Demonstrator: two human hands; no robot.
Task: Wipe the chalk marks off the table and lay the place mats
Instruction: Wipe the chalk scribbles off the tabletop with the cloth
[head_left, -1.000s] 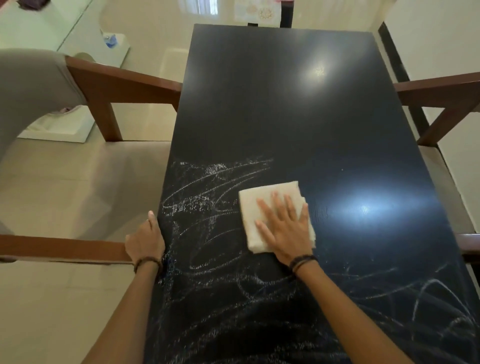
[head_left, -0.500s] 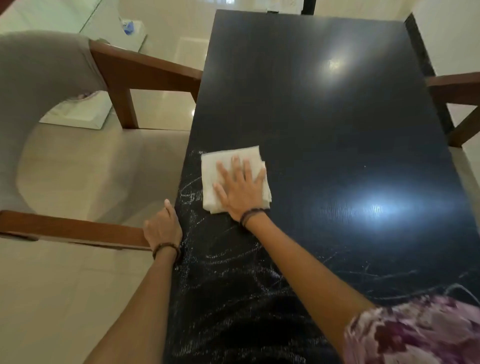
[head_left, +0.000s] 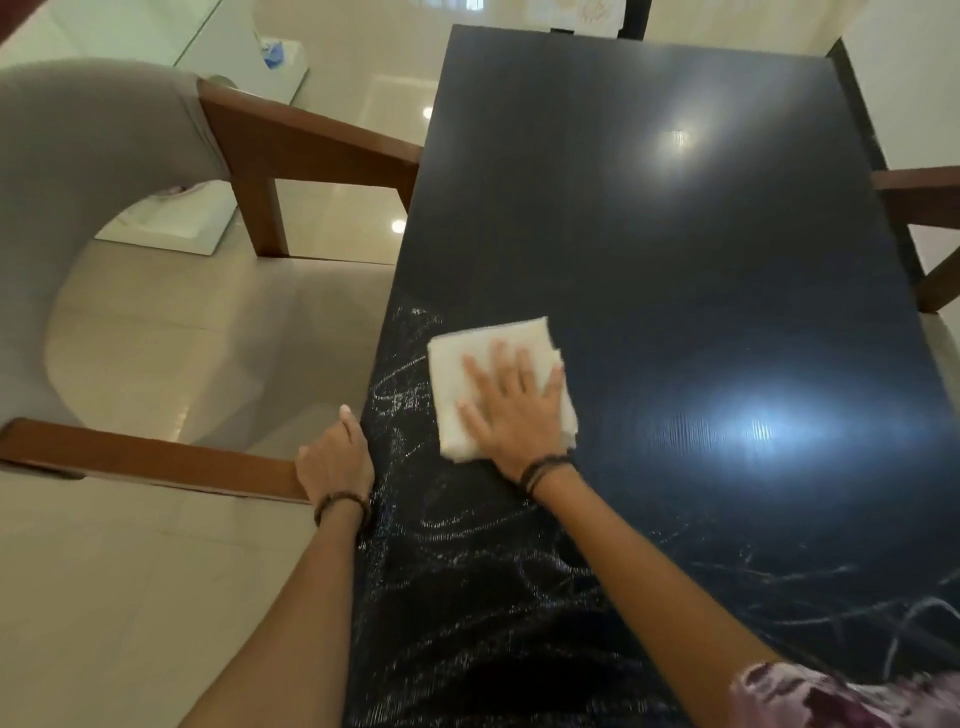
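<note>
A long black table (head_left: 675, 260) runs away from me, its far half glossy and free of marks. White chalk marks (head_left: 467, 525) cover the near part and the left edge. A folded white cloth (head_left: 483, 353) lies flat on the table left of centre. My right hand (head_left: 514, 410) presses on it with straight, spread fingers. My left hand (head_left: 335, 457) grips the table's left edge, fingers curled over the rim, beside a chair arm. No place mats are in view.
A grey upholstered chair with wooden arms (head_left: 156, 457) stands against the table's left side. Another wooden chair arm (head_left: 919, 192) reaches in at the right. A white low unit (head_left: 171, 223) sits on the shiny tiled floor beyond.
My right hand swept the cloth left to the table's edge, then back a little to the right and nearer. Chalk under the sweep is gone. My left hand stayed on the edge.
</note>
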